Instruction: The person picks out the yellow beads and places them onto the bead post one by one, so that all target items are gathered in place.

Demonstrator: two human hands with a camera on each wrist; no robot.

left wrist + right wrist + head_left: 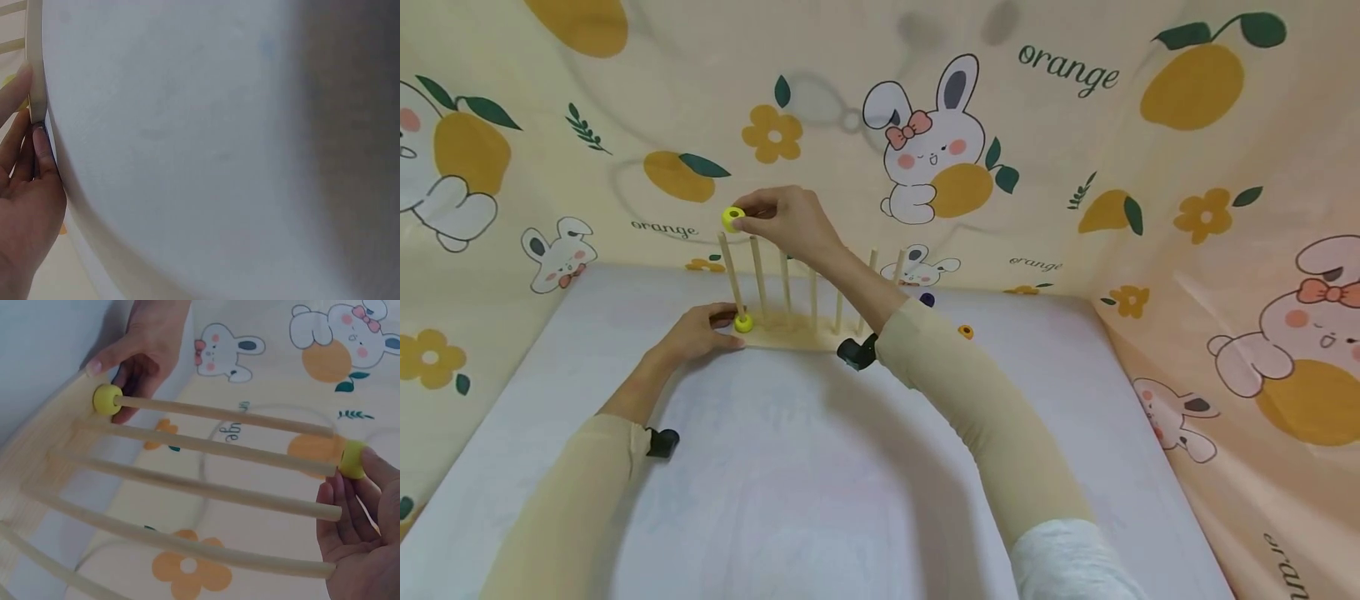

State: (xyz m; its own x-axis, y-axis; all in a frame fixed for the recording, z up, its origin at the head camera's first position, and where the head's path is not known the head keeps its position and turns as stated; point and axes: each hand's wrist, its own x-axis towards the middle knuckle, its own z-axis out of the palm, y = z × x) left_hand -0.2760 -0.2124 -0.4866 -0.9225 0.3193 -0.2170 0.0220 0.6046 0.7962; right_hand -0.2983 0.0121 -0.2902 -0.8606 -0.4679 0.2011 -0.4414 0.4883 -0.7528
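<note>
A wooden stand (pixel 797 342) carries a row of several upright pegs on a flat base. My left hand (pixel 696 333) grips the base's left end between thumb and fingers; the left wrist view shows that hand (pixel 34 206) at the base edge. Around the foot of the leftmost peg sits one yellow bead (pixel 106 401). Between thumb and fingertips, my right hand (pixel 793 221) pinches a second yellow bead (pixel 727 223) just above that peg's top. Seen from the right wrist, this bead is beside the peg's tip; whether they touch I cannot tell.
To the right behind the stand lie a dark blue bead (pixel 927 299) and an orange bead (pixel 966 332) on the white tabletop (pixel 760 467). A patterned cloth (pixel 850 50) hangs behind and beside the table. Black wrist cameras (pixel 662 443) sit at both sleeves.
</note>
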